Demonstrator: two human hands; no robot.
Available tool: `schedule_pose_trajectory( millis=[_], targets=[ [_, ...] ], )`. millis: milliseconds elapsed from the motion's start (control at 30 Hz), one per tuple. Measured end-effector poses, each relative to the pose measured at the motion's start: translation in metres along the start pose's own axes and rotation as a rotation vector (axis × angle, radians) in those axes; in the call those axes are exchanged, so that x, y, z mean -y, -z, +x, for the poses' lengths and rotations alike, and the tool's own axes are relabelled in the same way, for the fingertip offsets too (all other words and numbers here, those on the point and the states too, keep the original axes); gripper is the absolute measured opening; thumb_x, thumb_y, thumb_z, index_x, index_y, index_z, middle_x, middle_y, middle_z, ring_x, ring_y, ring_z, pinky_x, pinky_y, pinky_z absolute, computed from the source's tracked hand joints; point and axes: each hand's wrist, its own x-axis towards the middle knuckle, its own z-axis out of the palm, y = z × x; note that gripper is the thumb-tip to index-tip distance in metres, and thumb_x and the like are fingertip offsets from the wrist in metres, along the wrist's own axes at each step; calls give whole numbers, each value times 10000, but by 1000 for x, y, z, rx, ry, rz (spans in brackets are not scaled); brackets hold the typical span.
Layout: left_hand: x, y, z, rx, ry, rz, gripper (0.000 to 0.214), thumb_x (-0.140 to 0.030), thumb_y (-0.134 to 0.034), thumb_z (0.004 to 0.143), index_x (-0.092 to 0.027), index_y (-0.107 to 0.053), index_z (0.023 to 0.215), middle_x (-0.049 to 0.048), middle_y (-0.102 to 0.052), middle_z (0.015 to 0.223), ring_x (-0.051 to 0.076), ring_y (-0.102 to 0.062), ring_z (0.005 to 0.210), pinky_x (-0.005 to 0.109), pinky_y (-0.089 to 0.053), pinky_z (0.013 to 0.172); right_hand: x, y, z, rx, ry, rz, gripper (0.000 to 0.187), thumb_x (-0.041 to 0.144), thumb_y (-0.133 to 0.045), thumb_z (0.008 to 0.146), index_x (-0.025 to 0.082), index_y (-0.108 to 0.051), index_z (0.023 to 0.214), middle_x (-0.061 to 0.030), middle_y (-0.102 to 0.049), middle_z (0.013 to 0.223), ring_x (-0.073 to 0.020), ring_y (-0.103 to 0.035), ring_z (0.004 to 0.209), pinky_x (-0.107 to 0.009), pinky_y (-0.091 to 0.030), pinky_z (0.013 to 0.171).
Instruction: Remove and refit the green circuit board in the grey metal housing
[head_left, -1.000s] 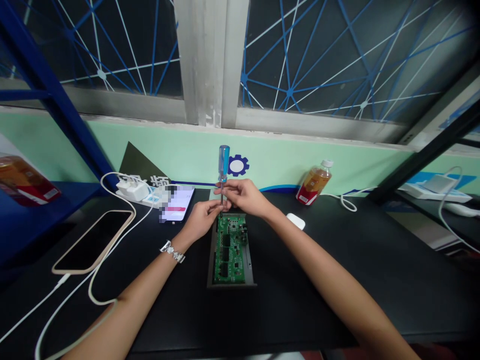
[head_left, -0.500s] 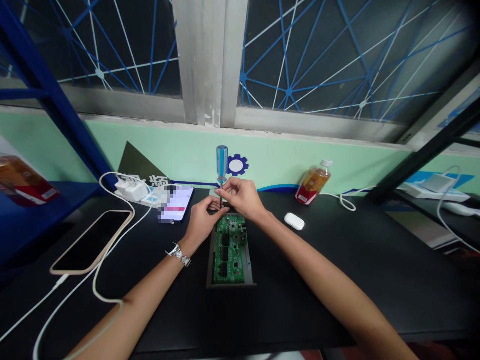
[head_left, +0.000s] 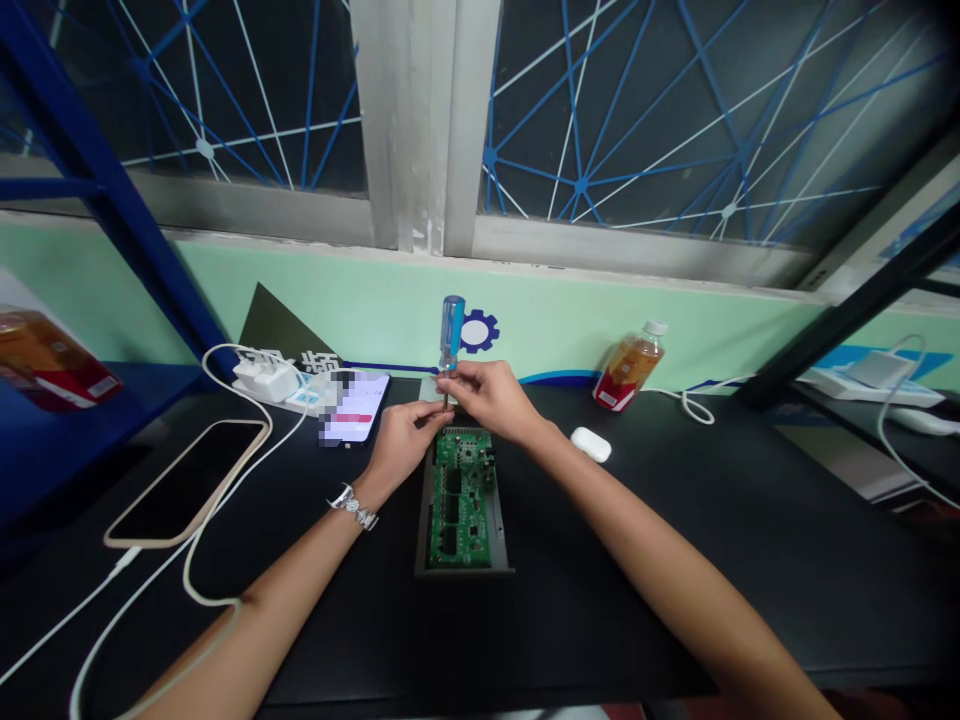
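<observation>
A screwdriver (head_left: 452,330) with a clear-and-blue handle stands nearly upright, leaning slightly right at the top. My right hand (head_left: 495,395) pinches it just below the handle, around the shaft. Thumb and fingertips of my left hand (head_left: 409,435) close at the lower end of the shaft; whether a small screw is also between them is hidden. Under the fingertips is the far end of a green circuit board (head_left: 469,500), which lies in a grey metal tray (head_left: 465,573) on the black table. The screwdriver's tip is not visible.
A phone with a lit screen (head_left: 360,405) and a white power strip (head_left: 274,380) are at the back left. A dark-screened phone (head_left: 187,485) lies nearer, beside white cables (head_left: 196,570). On the right are a white earbud case (head_left: 591,444) and a drink bottle (head_left: 630,365).
The screwdriver's top has tipped slightly to the right, and its handle has turned a little. My left fingers have shifted and drawn closer together at the shaft. The view has moved slightly.
</observation>
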Motion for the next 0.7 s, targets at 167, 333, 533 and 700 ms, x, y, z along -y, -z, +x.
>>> schedule_pose_trajectory(
  millis=[167, 333, 533, 700],
  targets=[
    [-6, 2, 0, 46, -38, 39, 269, -361, -627, 904, -167, -779, 1012, 60, -780, 1048, 258, -716, 948, 341, -520, 857, 2, -8, -1, -129, -55, -9, 271, 384, -635, 859, 146, -681, 737, -7, -626, 626, -116, -529, 589, -245, -375, 570],
    [-14, 1, -3, 63, -51, 21, 254, -352, -617, 910, -166, -781, 967, 55, -784, 1017, 254, -716, 927, 334, -524, 834, 1, -8, 2, -109, -83, 61, 315, 463, -648, 854, 161, -641, 764, -6, -612, 640, -116, -547, 566, -241, -411, 556],
    [-11, -4, -5, 49, -2, -26, 264, -370, -612, 907, -174, -764, 995, 78, -773, 1055, 262, -709, 980, 372, -528, 911, 5, 9, 6, 6, -17, 141, 405, 521, -522, 936, 190, -653, 1129, -45, -649, 884, -142, -563, 711, -237, -412, 536],
    [-9, -7, -10, 51, -71, 75, 237, -241, -557, 902, -171, -675, 1095, 96, -722, 1089, 242, -677, 1001, 373, -523, 922, 2, 12, 7, 0, 10, 140, 379, 537, -551, 919, 173, -659, 930, -34, -624, 845, -127, -516, 676, -239, -389, 534]
  ],
)
